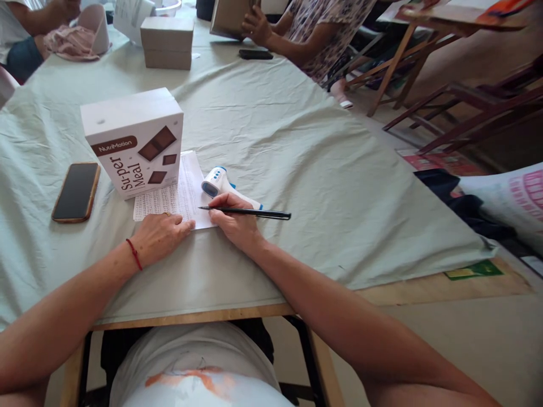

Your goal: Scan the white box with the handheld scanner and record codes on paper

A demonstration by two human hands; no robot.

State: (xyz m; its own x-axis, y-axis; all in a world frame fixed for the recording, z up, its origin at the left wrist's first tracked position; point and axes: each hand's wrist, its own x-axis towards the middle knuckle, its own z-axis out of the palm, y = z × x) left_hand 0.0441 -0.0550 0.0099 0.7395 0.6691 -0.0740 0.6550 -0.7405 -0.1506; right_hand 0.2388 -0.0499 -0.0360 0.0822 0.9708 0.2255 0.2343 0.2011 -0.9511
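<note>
My right hand [235,220] grips a black pen [271,214], its tip pointing left over a sheet of paper [190,186] covered in rows of small writing. Flat on the lower edge of that paper rests my left hand [163,237], fingers stretched toward the right. A white and blue infrared thermometer [218,182] lies just beyond my right hand, partly hidden by it. Standing upright on the paper's upper left part is a white NutriMotion box [138,141], which covers some of the writing.
A smartphone [76,192] lies left of the box. Farther back on the cloth-covered table [271,124] are a cardboard box [167,44], a dark phone [255,54] and a pink cloth [72,42]. Another person's hand [257,27] holds a brown box [231,20]. Wooden chairs [470,102] stand right.
</note>
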